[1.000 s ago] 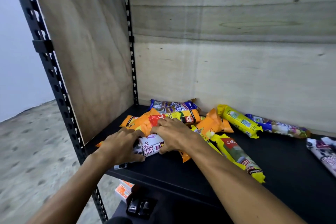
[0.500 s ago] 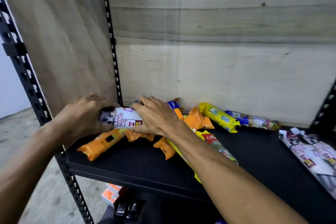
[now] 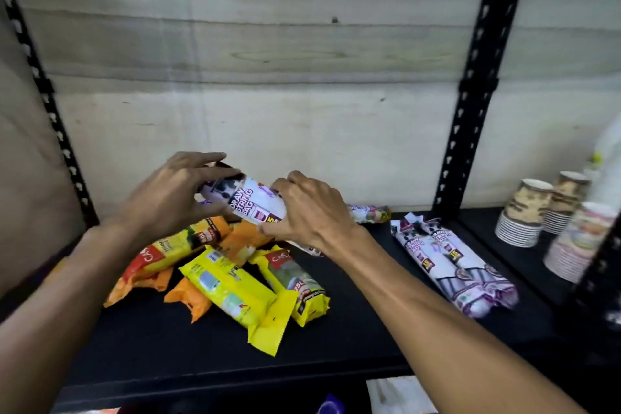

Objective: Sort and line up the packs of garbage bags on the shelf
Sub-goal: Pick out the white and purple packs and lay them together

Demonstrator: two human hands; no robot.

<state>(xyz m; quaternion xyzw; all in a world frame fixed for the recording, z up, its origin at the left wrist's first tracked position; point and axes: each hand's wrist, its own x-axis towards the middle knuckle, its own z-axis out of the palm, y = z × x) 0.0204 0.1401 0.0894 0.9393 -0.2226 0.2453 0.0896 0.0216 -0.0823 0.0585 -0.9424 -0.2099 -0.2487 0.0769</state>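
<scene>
Both hands — left (image 3: 171, 198), right (image 3: 311, 212) — curled around a white drawstring-bag pack (image 3: 250, 200) (raised, tilted) above the shelf (image 3: 353, 329).

A pale plywood back panel (image 3: 302, 77) is spanning the far side, its grain running in wide bands. Black slotted posts are standing at the left (image 3: 43, 91) and right (image 3: 477, 91). The black shelf board (image 3: 353, 329) is lying in dim light, with paper cup stacks (image 3: 527, 212) sitting far right.
</scene>
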